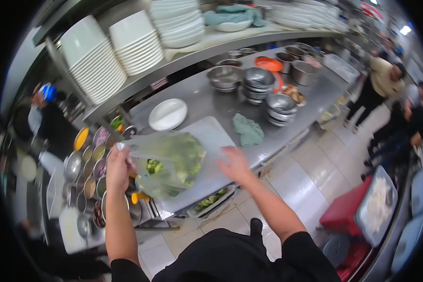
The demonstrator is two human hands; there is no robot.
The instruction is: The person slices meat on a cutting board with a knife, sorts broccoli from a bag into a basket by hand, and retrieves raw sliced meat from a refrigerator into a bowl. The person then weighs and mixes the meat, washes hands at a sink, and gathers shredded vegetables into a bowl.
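A clear plastic bag [167, 162] of leafy greens [190, 155] lies on the white cutting board [218, 136]. My left hand [119, 165] pinches the bag's left edge and lifts it a little. Chopped green pieces [154, 166] show near the bag's mouth. To the right of the bag, over the board's edge, my right hand [234, 164] has its fingers apart and nothing in them; it is slightly blurred. A folded green cloth [247, 129] rests on the steel counter beyond that hand, and a white plate [168, 114] is behind the board.
Metal bowls [258, 82] stand stacked on the counter [197, 98]. Overhead, a shelf [249, 37] bears stacked white dishes [136, 44]. Several ingredient containers [90, 187] are at left. Below the board is a tray of greens [211, 201]. People [383, 87] stand at right; another person [51, 117] is at left.
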